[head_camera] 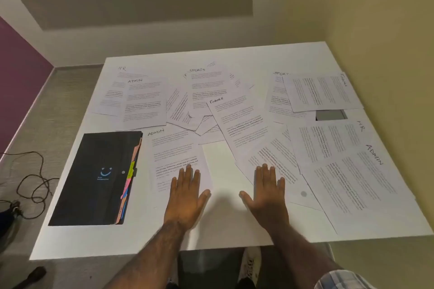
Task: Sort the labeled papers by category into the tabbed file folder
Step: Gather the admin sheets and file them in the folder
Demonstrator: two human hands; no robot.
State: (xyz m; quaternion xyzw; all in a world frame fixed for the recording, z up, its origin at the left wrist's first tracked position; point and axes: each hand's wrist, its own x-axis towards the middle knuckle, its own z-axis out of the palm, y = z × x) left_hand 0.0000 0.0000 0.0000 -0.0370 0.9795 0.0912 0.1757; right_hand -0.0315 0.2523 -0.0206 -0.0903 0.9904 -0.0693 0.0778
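Note:
A closed black tabbed file folder (96, 178) lies on the left of the white table (225, 223), coloured tabs along its right edge. Several printed papers with handwritten labels are spread across the table: an ADMIN sheet (175, 148) beside the folder, a FINANCE sheet (237, 122) in the middle, a SPORTS sheet (207, 87) behind it, an HR sheet (112, 87) far left. My left hand (186, 195) rests flat, fingers apart, on the lower corner of the ADMIN sheet. My right hand (267, 195) lies flat on the table, fingertips touching an unlabeled sheet (270, 159).
More sheets marked HR (328, 143), ADMIN (357, 183) and FINANCE (321, 91) cover the right side up to the yellow wall. A dark cable (35, 183) coils on the floor at left. A grey gap (330, 115) shows between papers at right.

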